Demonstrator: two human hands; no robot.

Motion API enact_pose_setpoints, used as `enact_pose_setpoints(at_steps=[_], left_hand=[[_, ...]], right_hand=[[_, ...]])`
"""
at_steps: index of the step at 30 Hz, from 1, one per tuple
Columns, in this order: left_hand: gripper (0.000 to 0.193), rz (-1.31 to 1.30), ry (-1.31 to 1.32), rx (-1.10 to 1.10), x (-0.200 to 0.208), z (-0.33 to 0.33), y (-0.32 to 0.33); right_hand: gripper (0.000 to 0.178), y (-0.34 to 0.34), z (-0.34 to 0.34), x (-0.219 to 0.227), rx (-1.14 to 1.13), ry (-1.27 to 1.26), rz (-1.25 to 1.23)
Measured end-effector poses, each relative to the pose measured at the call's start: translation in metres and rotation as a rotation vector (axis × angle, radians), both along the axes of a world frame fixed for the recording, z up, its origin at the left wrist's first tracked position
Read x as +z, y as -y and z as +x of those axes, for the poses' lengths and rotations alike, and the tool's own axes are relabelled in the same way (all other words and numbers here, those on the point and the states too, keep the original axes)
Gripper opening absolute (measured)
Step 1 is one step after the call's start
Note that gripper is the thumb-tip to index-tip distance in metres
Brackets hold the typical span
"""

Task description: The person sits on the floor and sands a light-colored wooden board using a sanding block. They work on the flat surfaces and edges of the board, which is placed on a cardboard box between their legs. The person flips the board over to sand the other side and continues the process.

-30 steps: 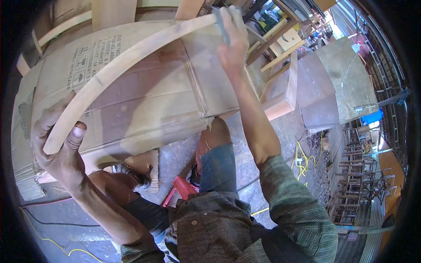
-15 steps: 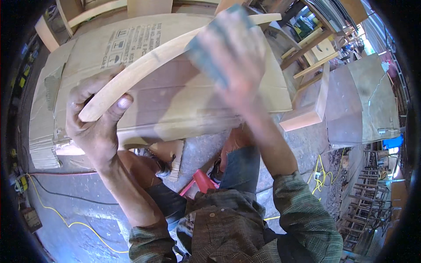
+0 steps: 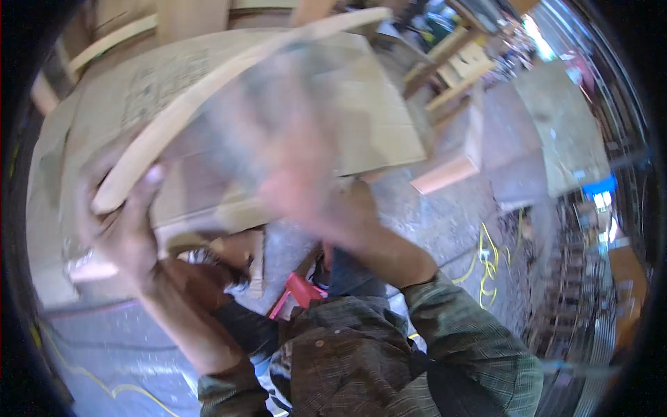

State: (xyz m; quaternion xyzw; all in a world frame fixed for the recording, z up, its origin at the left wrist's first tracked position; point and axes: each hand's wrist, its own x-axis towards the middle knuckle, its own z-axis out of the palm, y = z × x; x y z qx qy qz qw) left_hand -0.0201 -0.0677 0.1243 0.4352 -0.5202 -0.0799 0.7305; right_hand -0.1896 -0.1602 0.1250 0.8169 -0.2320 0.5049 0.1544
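Observation:
My left hand (image 3: 128, 233) grips the near left end of a long, curved, pale wooden strip (image 3: 198, 94), its thumb lying along the inner side. From there the strip rises to the far right above a cardboard sheet. My right hand (image 3: 299, 170), badly smeared by motion, is beside the inner curve of the strip at about its middle. Under its fingers shows a blurred grey-green sheet of sandpaper (image 3: 233, 128). Whether the sandpaper touches the wood at this instant cannot be made out.
Brown cardboard (image 3: 389, 118) covers the work surface in front of my knees. Wooden frame pieces (image 3: 451, 170) stand to its right and at the back. A tangled yellow cord (image 3: 486, 278) lies on the floor at right. Something red (image 3: 302, 288) is between my legs.
My right hand has swept with the sandpaper along the strip toward my left hand and nearer to me. My left hand keeps its hold. The whole view has shifted slightly.

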Motion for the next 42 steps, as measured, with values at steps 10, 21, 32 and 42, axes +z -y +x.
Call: enact_pose_setpoints(at_steps=[10, 21, 32, 42], left_hand=[[0.035, 0.092, 0.058, 0.08, -0.002, -0.006, 0.002], [0.031, 0.123, 0.071, 0.059, -0.004, -0.007, 0.004], [0.025, 0.172, -0.035, 0.042, 0.0, -0.019, 0.003], [0.029, 0.095, -0.059, -0.004, -0.002, -0.018, 0.006]], right_hand=[[0.054, 0.001, -0.004, -0.001, -0.039, -0.016, 0.075], [0.042, 0.0, -0.003, 0.007, -0.019, -0.102, -0.242], [0.045, -0.01, 0.011, 0.004, 0.014, 0.05, 0.032], [0.042, 0.008, 0.007, 0.008, -0.033, 0.098, 0.015]])
